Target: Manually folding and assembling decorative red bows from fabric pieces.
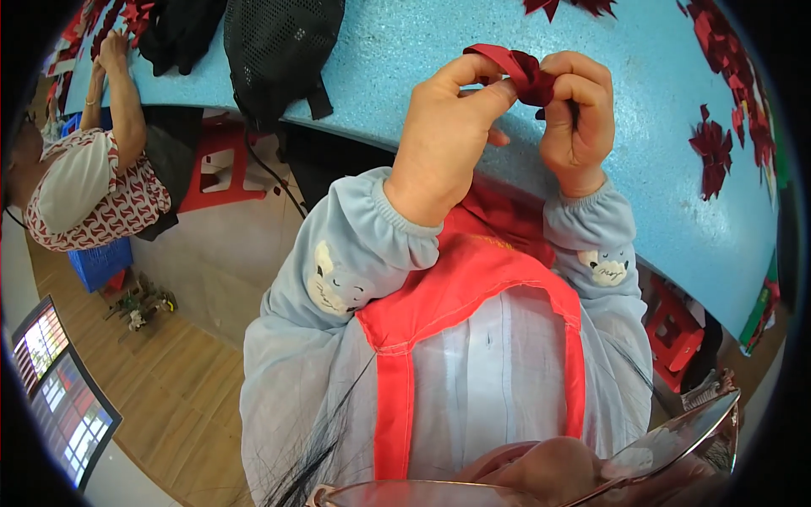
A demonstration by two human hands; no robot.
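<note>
- Pinching a dark red ribbon (524, 74) between them, both hands are raised above the near edge of the blue table (405, 59).
- The left hand (448, 139) has thumb and forefinger clamped on the ribbon's left loop.
- The right hand (581, 114) has its fingers closed on the bunched right end.
- The ribbon's long axis runs left to right, with both hands equally near.
</note>
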